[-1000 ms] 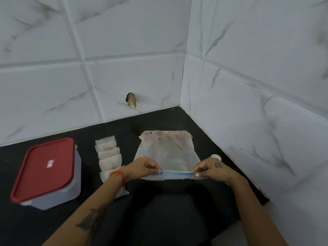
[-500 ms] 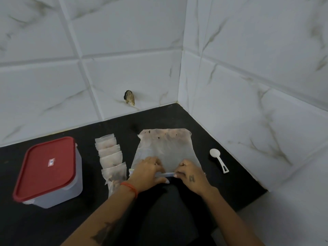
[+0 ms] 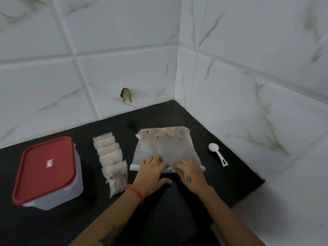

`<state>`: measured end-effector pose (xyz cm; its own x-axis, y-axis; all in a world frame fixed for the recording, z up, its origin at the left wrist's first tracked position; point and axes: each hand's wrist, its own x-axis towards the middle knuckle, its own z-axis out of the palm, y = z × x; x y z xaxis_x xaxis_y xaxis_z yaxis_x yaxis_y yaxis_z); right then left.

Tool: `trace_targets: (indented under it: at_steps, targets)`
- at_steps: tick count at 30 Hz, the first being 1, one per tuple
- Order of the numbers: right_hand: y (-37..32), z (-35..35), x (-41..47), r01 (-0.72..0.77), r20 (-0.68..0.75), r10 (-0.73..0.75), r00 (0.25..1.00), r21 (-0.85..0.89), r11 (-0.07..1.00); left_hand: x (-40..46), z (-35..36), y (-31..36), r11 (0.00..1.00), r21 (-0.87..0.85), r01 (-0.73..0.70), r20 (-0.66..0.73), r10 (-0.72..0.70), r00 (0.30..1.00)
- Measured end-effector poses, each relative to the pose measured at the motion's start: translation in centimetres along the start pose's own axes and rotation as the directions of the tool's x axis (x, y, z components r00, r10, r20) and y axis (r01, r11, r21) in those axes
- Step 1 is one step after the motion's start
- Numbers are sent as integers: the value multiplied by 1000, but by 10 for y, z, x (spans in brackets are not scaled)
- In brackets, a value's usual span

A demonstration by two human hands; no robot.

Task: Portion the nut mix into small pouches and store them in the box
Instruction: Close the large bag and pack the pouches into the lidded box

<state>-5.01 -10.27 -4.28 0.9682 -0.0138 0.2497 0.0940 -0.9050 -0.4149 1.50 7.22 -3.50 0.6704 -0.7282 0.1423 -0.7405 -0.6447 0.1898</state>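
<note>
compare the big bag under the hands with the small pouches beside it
The big bag lies flat and nearly empty; the small pouches hold nut mix. The big bag is single, both hands on its zip edge; the small pouches sit untouched in an overlapping row. Both are translucent plastic on the black counter.

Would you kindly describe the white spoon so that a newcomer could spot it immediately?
Start at the black counter in the tiled corner. Right of the large, nearly empty zip bag that both hands press flat, near the right-hand wall, lies the white plastic spoon. It is the only utensil, lying alone with its bowl pointing away from the person.
</note>
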Motion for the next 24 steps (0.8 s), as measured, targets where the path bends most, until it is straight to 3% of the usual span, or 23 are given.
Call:
trace_targets:
  at_steps: [2, 4, 6, 9, 11, 13, 16, 18, 21, 24]
  targets:
    - [2, -1, 2, -30, 53, 29, 998, 11, 999, 0, 4, 2, 993, 109, -47, -62, 54, 997]
    - [1, 1, -1, -14, -41, 13, 999, -23, 1000, 3, 6, 2, 991, 120, -59, -117, 73, 990]
    - [0, 3, -5, -18, -120, 10, 993, -66, 998, 9, 3, -2, 1000, -12, -11, -102, 9, 995]
    - [-1, 3, -2, 35, -109, -60, 992, -223, 974, 19, -1, -9, 963, -255, 90, 66, -75, 995]
    - [5, 3, 5, 52, -104, -81, 991, -258, 965, 21, -3, -6, 939, -319, 125, 105, -96, 990]
    - [9, 2, 13, 75, -48, -88, 995, -221, 972, 20, -7, -4, 960, -247, 129, 79, -113, 990]
    - [14, 0, 21, 94, 78, -86, 993, -106, 990, 15, -2, -4, 994, 106, 14, -81, -5, 997]
    - [15, 0, 21, 107, 54, -105, 993, -40, 993, 15, 3, -5, 977, 213, -6, -128, 34, 991]
    - [16, 8, 11, 162, -125, -171, 977, -78, 984, 15, 5, -9, 990, 138, -13, -155, 35, 987]
    - [21, 17, 7, 187, -134, -222, 966, -233, 954, 19, -1, -13, 996, -75, 44, -41, -47, 998]
